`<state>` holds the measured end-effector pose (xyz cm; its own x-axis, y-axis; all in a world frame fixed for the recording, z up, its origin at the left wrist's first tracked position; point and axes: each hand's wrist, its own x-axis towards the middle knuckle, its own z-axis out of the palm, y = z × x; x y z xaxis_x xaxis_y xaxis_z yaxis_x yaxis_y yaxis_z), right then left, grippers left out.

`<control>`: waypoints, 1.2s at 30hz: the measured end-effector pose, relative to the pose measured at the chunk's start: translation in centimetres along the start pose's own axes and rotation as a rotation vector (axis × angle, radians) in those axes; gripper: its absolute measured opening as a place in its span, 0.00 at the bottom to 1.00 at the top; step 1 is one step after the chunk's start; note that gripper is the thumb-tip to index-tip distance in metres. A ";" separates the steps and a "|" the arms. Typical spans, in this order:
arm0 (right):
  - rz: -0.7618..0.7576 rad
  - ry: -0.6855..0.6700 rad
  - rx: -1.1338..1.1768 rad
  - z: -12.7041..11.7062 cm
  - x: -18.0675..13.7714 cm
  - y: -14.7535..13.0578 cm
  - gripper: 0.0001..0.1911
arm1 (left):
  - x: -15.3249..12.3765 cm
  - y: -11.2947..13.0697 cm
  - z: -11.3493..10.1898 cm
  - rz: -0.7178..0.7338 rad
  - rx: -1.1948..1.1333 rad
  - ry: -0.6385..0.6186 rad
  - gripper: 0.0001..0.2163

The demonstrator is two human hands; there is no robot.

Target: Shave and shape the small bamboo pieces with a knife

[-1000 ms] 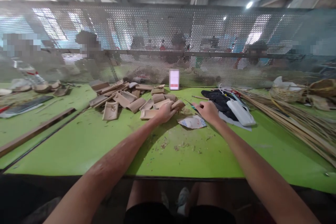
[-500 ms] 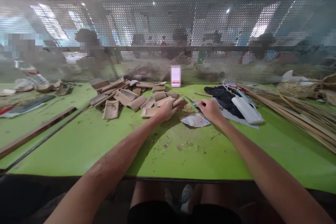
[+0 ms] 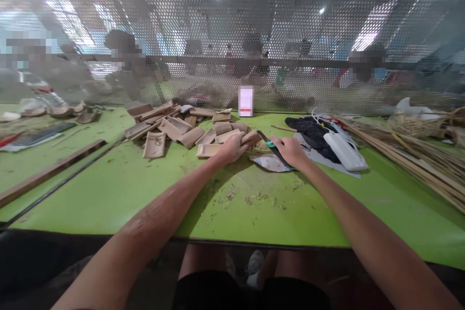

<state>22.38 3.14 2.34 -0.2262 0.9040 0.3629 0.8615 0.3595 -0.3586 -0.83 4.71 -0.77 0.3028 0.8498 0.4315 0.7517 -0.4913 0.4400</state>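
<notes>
We see a lime-green worktable point(image 3: 109, 193) from over the worker's bare arms. The left hand point(image 3: 230, 149) is clenched around a tan, trough-shaped bamboo piece point(image 3: 251, 137), which sticks out of the fist toward two o'clock. It sits at the near edge of a pile of like pieces point(image 3: 170, 131) that spreads away to ten o'clock. Just beside it at three o'clock, the right hand point(image 3: 290, 151) curls its fingers over a knife point(image 3: 262, 136) whose dark blade points at the bamboo piece; we cannot tell whether they touch. A scrap of paper point(image 3: 269, 163) lies under the right hand. We judge the piece light, stiff and dry, probably splintery at its cut ends, and best held across its curved back, clear of the blade. At twelve o'clock a phone point(image 3: 246, 100) leans on a mesh screen point(image 3: 327, 34); long bamboo strips point(image 3: 407, 155) lie at three o'clock
</notes>
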 end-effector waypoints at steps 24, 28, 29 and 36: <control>-0.038 -0.030 0.127 0.5 -0.1 0.3 0.24 | 0.0 -0.2 0.1 0.019 -0.039 0.012 0.12; -0.037 -0.061 0.116 0.5 -0.1 0.3 0.23 | 0.2 -0.6 0.5 0.035 -0.055 0.027 0.13; -0.038 -0.060 0.119 0.5 -0.1 0.3 0.22 | 0.2 -0.7 0.5 0.035 -0.057 0.030 0.14; -0.050 -0.033 0.173 0.3 -0.3 -0.1 0.23 | 0.2 -0.5 0.5 0.023 -0.050 0.030 0.11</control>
<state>22.22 2.93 1.98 -0.2840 0.8900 0.3568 0.7585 0.4362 -0.4842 -0.87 5.17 -1.26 0.3009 0.8325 0.4651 0.7142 -0.5199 0.4686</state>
